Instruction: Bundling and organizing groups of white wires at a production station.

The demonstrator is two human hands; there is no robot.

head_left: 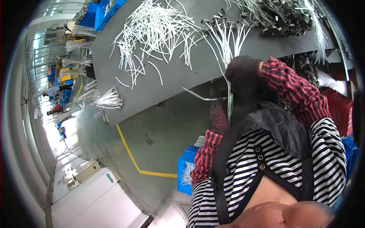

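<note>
My right hand (244,71), in a dark glove, is closed round a bundle of thin white strips (227,41). Their upper ends fan out over the grey table, and their lower ends (230,102) hang past its edge. Lower and to the left is my left hand (219,116), in a dark reddish glove. From its fingertips a single white strip (201,98) reaches out to the left, gently curved. A small dark piece (218,92) shows just above those fingertips; its kind is unclear. Part of the right hand's fingers is lost in dark shadow.
A loose heap of white strips (152,30) covers the grey table (102,53). Dark metal clips with wires (281,19) pile up at the far right. A blue crate (184,174) stands by my left forearm. Yellow tape (127,146) marks the floor, and a red seat (338,110) is at right.
</note>
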